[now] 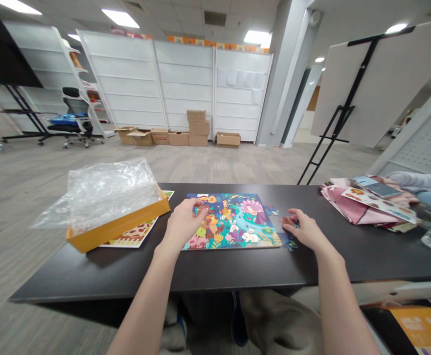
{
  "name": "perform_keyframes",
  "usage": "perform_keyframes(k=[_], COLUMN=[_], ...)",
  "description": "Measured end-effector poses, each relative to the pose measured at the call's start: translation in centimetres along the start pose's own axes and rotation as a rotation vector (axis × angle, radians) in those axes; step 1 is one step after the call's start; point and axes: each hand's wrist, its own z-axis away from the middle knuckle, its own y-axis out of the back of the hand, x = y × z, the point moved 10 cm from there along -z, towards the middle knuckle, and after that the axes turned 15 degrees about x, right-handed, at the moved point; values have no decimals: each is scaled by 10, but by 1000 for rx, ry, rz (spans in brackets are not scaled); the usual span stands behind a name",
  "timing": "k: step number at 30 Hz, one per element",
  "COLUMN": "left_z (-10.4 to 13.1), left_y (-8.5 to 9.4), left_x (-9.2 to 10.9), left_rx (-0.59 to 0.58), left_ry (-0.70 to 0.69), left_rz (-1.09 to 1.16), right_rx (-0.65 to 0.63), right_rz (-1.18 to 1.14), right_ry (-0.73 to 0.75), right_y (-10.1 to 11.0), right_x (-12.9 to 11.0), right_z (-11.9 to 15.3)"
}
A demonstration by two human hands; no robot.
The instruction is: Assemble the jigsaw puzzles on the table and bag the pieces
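Note:
A colourful jigsaw puzzle (233,224) with rabbits, a blue stream and other animals lies on the dark table (230,273) in front of me. Over its left part is my left hand (188,219), thumb and forefinger apart, with nothing clearly between them. My right hand (302,229) is just beyond the puzzle's right edge, its fingers bent and closed on what looks like a small puzzle piece, partly hidden by the fingertips. Loose puzzle pieces (291,242) lie beside that hand, and another piece (272,210) lies by the upper right edge.
At left, an orange box (121,224) holding clear plastic wrap (114,190) rests over a printed sheet (137,234). Folded pink cloths (359,211), a phone (376,186) and a sticker sheet (380,203) lie at right. Cardboard boxes (198,129) stand against the far shelves.

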Motion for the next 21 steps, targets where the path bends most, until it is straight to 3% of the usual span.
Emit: perform_keyframes(k=[6, 11, 18, 21], left_z=[-6, -5, 0, 1], left_y=[26, 40, 26, 17], left_x=[-23, -38, -33, -17], left_rx=[80, 158, 84, 39], left_ry=[174, 234, 225, 166], left_rz=[140, 205, 301, 349], right_rx=[-101, -39, 203, 118], right_rz=[24, -165, -540, -819], right_ry=[14, 25, -141, -242], right_y=[-9, -1, 29, 25], right_x=[-4, -13, -28, -65], right_z=[5, -4, -9, -4])
